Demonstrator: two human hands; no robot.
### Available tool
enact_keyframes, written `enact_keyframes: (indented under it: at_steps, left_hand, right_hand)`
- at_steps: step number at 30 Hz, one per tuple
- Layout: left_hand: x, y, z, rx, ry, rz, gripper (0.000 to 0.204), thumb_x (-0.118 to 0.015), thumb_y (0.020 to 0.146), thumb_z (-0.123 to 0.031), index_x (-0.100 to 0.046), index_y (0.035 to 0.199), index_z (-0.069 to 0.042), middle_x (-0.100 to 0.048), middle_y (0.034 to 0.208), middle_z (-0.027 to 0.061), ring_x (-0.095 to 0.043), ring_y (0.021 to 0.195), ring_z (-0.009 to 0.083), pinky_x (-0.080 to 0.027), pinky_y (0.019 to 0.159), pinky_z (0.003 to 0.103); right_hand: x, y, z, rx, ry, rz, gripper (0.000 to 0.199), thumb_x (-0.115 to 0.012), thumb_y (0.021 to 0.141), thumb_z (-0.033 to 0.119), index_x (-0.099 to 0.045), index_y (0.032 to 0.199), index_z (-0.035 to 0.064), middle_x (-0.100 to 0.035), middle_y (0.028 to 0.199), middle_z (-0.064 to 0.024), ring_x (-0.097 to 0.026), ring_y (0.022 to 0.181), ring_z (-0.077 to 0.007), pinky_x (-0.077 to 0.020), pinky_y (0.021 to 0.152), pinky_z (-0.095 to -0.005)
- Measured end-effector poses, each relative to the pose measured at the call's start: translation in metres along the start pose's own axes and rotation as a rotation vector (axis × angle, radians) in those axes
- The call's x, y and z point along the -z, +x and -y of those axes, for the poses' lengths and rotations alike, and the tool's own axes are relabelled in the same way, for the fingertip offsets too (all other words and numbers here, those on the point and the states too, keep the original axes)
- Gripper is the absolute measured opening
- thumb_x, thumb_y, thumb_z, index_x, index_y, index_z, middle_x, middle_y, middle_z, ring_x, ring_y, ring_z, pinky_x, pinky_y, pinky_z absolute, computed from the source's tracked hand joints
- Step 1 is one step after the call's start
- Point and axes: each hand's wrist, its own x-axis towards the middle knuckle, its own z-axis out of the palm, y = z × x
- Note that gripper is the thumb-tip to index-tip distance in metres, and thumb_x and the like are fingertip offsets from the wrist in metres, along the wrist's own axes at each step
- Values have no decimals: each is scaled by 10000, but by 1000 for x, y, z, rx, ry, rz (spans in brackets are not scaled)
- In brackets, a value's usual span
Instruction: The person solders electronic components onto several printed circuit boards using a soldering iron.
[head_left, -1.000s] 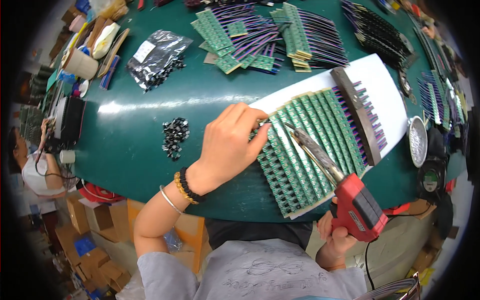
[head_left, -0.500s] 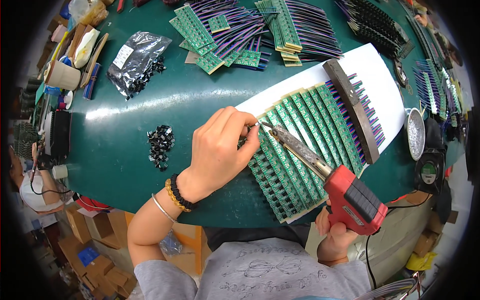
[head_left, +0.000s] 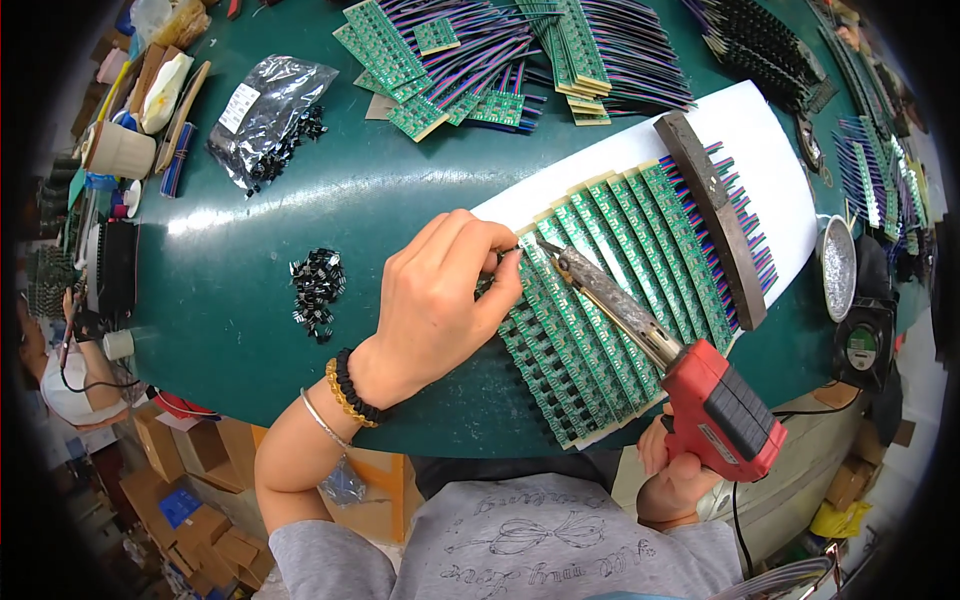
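Where white paper (head_left: 775, 150) bears green circuit boards (head_left: 612, 285), both grips are closed

The right hand (head_left: 674, 482) clasps a red soldering gun (head_left: 725, 405), its label (head_left: 717, 442) unreadable; the left hand (head_left: 435, 285) pinches a tiny part (head_left: 518, 250) at the boards' edge.

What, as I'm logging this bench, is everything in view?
Table: one, green, centre
Sheet: one, white, on table
Boards: many, green, on sheet, top centre
Wires: many, dark, purple, off boards
Bar: one, brown, over wires
Iron: one, red-black, right of centre
Parts: many, black, left
Bag: one, dark, upper left
Cup: one, whitish, upper left
Dish: one, silver, right
Boxes: several, brown, lower left
Co-worker: one, in white, left
Left grip: one, bare, at boards
Right grip: one, bare, on iron
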Motion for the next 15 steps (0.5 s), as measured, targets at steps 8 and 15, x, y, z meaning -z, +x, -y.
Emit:
enact_keyframes:
  at_steps: [8, 15]
  left_hand:
    - [3, -3, 1, 3, -10, -24, 158, -720, 747, 41, -610, 835, -30, -558, 712, 54, -570, 611, 177, -452, 529, 301]
    - [35, -9, -5, 19, 285, -81, 185, -762, 783, -88, -644, 918, -44, -616, 862, 88, -598, 794, 269, -467, 718, 376]
  right_hand:
    - [-24, 12, 22, 57, 310, 68, 851, -709, 816, 593, -497, 1210, -131, -425, 490, 10, -404, 390, -94, -327, 398, -245]
    - [-16, 7, 21, 145, 419, 143, 847, -646, 905, 543, -393, 1308, -158, -445, 509, -9, -418, 393, -102, -377, 405, -237]
